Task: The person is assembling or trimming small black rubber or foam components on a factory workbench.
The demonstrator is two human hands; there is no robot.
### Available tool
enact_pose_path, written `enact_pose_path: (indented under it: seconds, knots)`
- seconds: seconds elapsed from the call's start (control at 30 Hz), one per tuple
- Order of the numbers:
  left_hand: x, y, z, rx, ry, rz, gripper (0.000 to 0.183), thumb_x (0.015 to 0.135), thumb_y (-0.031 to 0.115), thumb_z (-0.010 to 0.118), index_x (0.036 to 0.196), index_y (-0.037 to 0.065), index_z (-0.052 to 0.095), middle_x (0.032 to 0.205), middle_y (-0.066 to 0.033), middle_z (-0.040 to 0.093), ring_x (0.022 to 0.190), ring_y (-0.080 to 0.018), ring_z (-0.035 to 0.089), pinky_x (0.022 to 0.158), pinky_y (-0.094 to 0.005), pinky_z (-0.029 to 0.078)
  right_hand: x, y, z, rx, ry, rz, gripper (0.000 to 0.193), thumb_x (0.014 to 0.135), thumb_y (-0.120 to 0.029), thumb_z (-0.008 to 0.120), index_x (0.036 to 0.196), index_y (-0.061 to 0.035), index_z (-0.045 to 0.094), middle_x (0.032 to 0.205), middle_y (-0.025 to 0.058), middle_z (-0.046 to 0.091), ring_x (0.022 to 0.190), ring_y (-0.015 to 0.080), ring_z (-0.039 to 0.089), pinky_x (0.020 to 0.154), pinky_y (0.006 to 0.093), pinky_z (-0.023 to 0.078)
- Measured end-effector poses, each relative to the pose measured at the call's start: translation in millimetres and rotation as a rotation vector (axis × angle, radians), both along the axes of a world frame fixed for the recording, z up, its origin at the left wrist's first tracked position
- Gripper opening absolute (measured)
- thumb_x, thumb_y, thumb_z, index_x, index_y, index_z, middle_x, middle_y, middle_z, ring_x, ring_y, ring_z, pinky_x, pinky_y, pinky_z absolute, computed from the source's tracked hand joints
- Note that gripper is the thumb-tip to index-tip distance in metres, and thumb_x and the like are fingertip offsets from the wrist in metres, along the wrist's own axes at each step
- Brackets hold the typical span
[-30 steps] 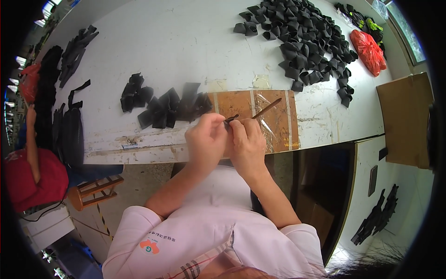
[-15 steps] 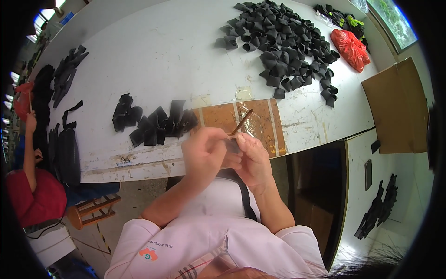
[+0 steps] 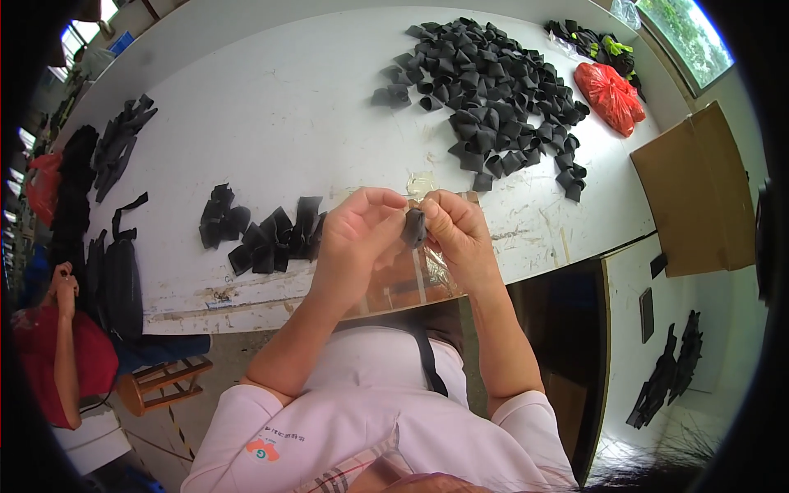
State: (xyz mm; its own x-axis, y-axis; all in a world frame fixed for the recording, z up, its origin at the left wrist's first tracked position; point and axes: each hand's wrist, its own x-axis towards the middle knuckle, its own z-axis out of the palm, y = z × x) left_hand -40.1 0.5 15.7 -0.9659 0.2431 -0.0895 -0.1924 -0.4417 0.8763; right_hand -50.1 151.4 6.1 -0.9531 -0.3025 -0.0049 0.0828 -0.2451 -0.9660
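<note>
And the hands have moved farther over the brown mat [image 3: 397, 283] since half a second ago, with the brown stick that poked up then now out of sight! The black piece [image 3: 417, 230] is up between them above the counter [image 3: 271, 107], long axis running near to far, free end pointing near. The right hand's [image 3: 462, 237] fingers pinch its far end; the left hand's [image 3: 355, 238] curl close beside, grip impossible to tell.

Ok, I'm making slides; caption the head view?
Right hand pinching a small black piece, left hand close beside it, black pile beyond on white table.
</note>
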Motion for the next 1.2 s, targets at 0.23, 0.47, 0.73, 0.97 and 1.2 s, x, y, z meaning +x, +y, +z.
enact_pose_path:
  seconds: [0.23,0.47,0.73,0.97,1.2]
  knots:
    - [-13,2,14,-0.557,0.902,0.066,0.033,0.068,-0.006,0.058,0.1,0.002,0.057,0.091,-0.0089,0.058,0.084,-0.0192,0.057,0.073,-0.0262,0.045,14,-4,7,0.287,0.34,-0.41,0.027,0.088,-0.026,0.05,0.085,0.0001,0.055,0.07,0.005,0.051,0.057,0.0096,0.046,0.049,0.021,0.035]
    - [-4,4,11,-0.335,0.491,0.141,0.014,0.074,-0.006,0.056,0.086,0.0,0.061,0.086,-0.0058,0.06,0.079,-0.0103,0.056,0.071,-0.0221,0.045,19,-7,19,0.521,0.69,-0.413,0.026,0.072,-0.017,0.067,0.088,0.0003,0.057,0.077,0.0087,0.054,0.062,0.0168,0.052,0.05,0.0259,0.041]
    - [-5,3,10,-0.407,0.54,0.244,0.011,0.078,-0.007,0.054,0.084,0.0,0.06,0.079,-0.0052,0.059,0.072,-0.0087,0.054,0.066,-0.0205,0.044,15,-8,23,0.583,0.708,-0.394,0.009,0.071,0.002,0.062,0.079,0.0003,0.059,0.069,0.0063,0.053,0.057,0.0159,0.052,0.048,0.0258,0.041]
    - [-8,7,14,-0.629,0.772,0.236,0.015,0.073,-0.006,0.057,0.086,0.001,0.06,0.083,-0.0064,0.058,0.07,-0.0114,0.054,0.062,-0.0222,0.044,15,-11,5,0.487,0.743,-0.474,0.011,0.072,0.003,0.061,0.082,0.0003,0.058,0.071,0.0075,0.053,0.056,0.0135,0.052,0.048,0.0247,0.042]
    - [-7,0,-1,0.286,0.248,0.046,0.011,0.082,0.012,0.058,0.09,0.005,0.06,0.091,-0.0087,0.055,0.083,-0.0195,0.051,0.078,-0.0298,0.041,22,-11,25,0.409,0.558,-0.364,0.017,0.069,0.0,0.065,0.085,-0.0018,0.059,0.07,0.0054,0.054,0.055,0.0107,0.051,0.048,0.0225,0.041]
